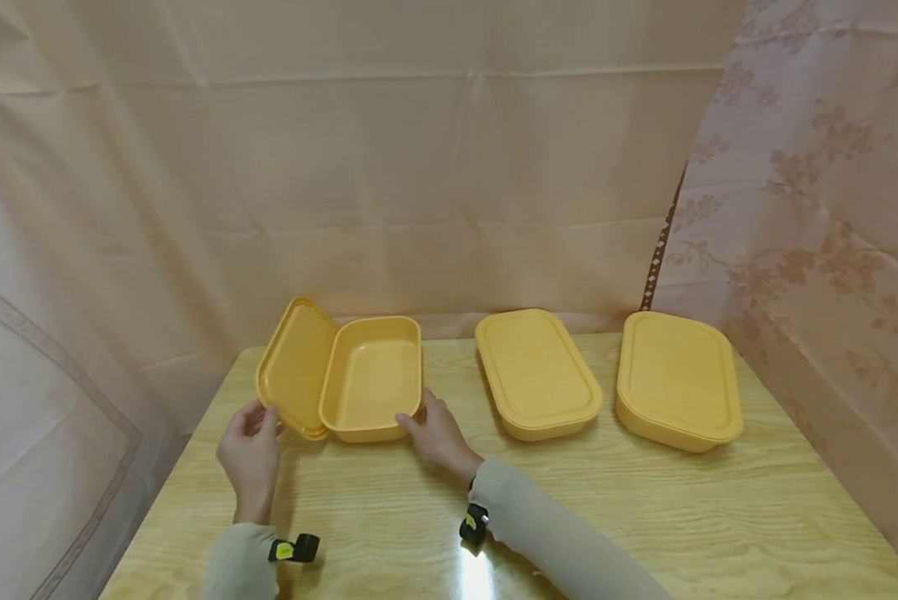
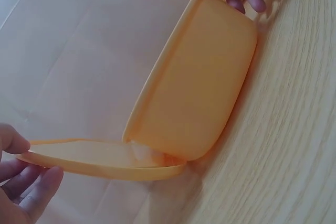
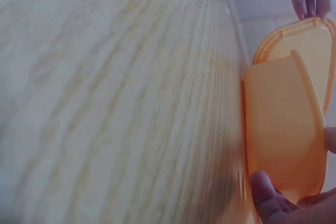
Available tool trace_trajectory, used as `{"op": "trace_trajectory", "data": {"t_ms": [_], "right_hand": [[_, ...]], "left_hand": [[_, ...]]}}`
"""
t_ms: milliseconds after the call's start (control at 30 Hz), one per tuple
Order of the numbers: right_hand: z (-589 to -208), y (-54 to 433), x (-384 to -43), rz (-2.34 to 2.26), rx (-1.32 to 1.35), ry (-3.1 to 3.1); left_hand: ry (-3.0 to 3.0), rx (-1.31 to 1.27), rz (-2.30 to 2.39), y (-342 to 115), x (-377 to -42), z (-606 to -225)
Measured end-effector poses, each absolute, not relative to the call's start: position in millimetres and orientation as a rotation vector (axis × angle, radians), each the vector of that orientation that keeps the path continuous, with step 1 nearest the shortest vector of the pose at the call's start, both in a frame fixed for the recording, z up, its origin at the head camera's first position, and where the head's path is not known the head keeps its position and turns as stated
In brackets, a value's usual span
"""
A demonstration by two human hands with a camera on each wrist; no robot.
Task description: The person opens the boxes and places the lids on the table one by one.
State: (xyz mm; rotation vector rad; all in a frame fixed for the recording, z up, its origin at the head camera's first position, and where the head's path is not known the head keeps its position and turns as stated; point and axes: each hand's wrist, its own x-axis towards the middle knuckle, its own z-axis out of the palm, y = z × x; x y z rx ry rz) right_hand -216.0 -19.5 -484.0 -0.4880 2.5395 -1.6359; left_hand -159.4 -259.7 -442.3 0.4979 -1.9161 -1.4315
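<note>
A yellow lunch box (image 1: 370,435) stands on the left part of the table with nothing inside. Its lid (image 1: 296,367) is up and leans out to the left, along the box's left side. My left hand (image 1: 250,454) pinches the lid's near outer edge between thumb and fingers, which the left wrist view shows close up. At the box's near right corner my right hand (image 1: 438,433) grips the wall, thumb at the rim and fingers on the outside. In the right wrist view the box wall (image 3: 283,124) rests against the tabletop, with the raised lid (image 3: 307,45) behind it.
Two more yellow boxes with lids on, one right of centre (image 1: 539,371) and one at the far right (image 1: 677,375), stand on the wooden table (image 1: 389,517). A beige curtain (image 1: 419,167) hangs right behind the table, with a flowered cloth (image 1: 816,208) along the right.
</note>
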Motion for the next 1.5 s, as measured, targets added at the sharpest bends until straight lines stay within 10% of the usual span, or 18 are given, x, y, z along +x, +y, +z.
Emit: {"op": "trace_trajectory", "data": {"t_ms": [1500], "right_hand": [[-487.1,-21.2,-212.6,-1.587,-0.434,2.573]], "left_hand": [[-1.690,0.841,-1.761,-290.3,-164.4,-459.3]]}}
